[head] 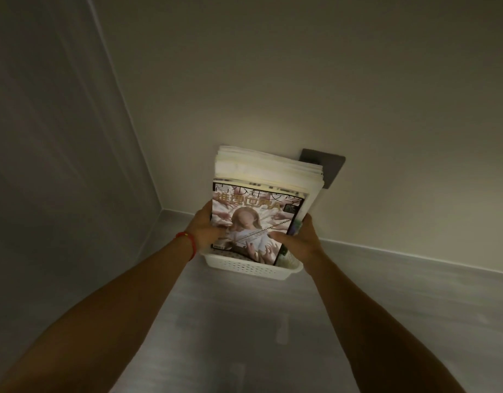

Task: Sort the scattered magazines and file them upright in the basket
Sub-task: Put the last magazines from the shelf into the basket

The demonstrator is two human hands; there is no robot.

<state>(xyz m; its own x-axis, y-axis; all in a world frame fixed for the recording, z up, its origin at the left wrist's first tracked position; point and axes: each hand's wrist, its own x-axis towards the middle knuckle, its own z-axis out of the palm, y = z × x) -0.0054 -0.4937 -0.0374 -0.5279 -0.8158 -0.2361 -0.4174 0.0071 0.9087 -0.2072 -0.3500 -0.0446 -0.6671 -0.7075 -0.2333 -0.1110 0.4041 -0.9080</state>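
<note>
A thick stack of magazines [261,199] stands upright in a white perforated plastic basket [244,269] on the grey floor by the wall. The front cover shows a figure and large Chinese characters. My left hand [206,231] grips the stack's left edge, thumb on the front cover. My right hand [297,238] grips the right edge, thumb across the cover's lower right. The stack's white page tops fan out toward the wall. The basket's inside is mostly hidden by the magazines.
A dark square wall plate [334,168] sits behind the stack on the pale wall. A room corner lies to the left, with a skirting board [414,256] along the wall. Grey floor [244,336] stretches toward me. A red cord circles my left wrist.
</note>
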